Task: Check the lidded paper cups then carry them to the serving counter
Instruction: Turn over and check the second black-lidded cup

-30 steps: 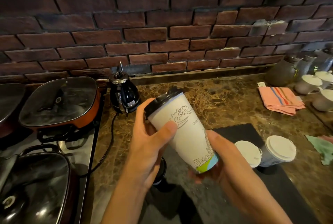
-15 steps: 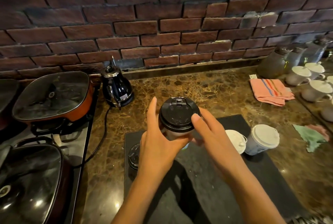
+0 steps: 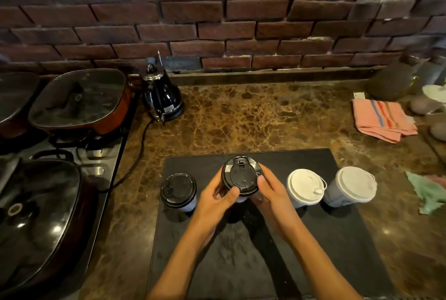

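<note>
We grip the black-lidded cup [image 3: 242, 175] upright over the dark mat [image 3: 241, 263], left hand [image 3: 214, 199] and right hand [image 3: 272, 193] curled round it

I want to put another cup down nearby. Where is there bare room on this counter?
The marble counter is bare between the kettle and the striped cloth, behind the black mat. The mat's near part is bare beside the forearms. Its far strip is crowded: four lidded cups, both hands holding the tall cup.
</note>
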Tool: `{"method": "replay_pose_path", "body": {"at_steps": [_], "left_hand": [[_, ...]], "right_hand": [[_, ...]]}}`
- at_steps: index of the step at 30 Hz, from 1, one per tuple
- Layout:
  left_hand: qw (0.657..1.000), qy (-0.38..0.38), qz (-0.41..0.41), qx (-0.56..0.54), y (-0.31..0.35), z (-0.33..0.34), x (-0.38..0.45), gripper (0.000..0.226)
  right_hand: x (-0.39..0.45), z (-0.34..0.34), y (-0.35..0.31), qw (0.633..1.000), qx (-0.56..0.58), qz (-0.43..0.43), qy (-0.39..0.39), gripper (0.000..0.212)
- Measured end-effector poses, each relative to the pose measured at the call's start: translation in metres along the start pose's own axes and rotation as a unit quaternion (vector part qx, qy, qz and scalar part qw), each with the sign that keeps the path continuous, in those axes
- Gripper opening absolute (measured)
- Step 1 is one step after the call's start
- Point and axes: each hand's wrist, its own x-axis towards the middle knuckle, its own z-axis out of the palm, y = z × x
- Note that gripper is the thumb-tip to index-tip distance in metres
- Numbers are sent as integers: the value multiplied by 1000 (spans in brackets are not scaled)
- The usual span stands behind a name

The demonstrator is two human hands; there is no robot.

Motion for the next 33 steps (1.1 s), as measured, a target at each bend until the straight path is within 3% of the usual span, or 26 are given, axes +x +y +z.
{"method": "replay_pose_path", "body": {"at_steps": [7, 18, 33], "left_hand": [[998, 30, -53, -5, -31, -9, 7, 56], [995, 28, -87, -48, -50, -19, 1, 78], [989, 67, -109, -76, -55, -14, -8, 55]], "right_hand": [[22, -12, 35, 996, 6, 84, 3, 33], [29, -15, 58, 991, -22, 131, -9, 32], [20, -11, 55, 987, -105, 126, -6, 27]]}}
